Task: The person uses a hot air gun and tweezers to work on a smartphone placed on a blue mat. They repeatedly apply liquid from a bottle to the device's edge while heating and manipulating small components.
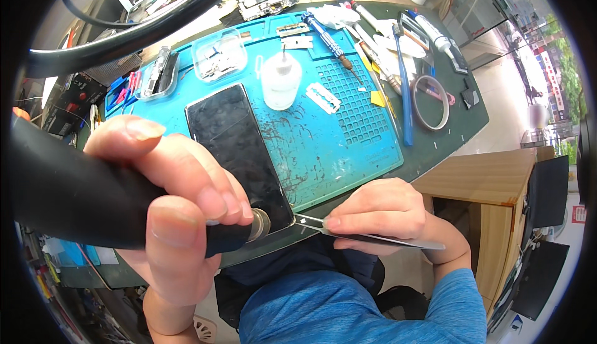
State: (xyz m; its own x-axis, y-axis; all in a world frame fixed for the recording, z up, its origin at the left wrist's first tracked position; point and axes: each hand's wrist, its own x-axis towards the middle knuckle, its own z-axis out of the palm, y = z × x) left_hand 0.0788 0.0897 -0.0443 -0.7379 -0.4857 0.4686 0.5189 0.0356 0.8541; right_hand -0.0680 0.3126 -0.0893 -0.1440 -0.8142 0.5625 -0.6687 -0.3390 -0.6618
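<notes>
My left hand (186, 173) is wrapped round a thick black hot-air gun (81, 188) with a metal nozzle (260, 224). The nozzle is close to the near edge of a smartphone (233, 139) with a dark screen, which lies slanted on a blue work mat (323, 170). In my right hand (379, 210) I pinch metal tweezers (398, 241), their tips at the phone's near right corner. A tiny white piece shows by the tips; I cannot tell whether it is gripped.
Beyond the phone stand a clear dispenser bottle (281, 83) and a plastic box of small parts (219, 58). A blue screwdriver (326, 36), a blue brush (404, 89) and a tape roll (430, 102) lie at the right. A black hose (143, 39) arches across the upper left.
</notes>
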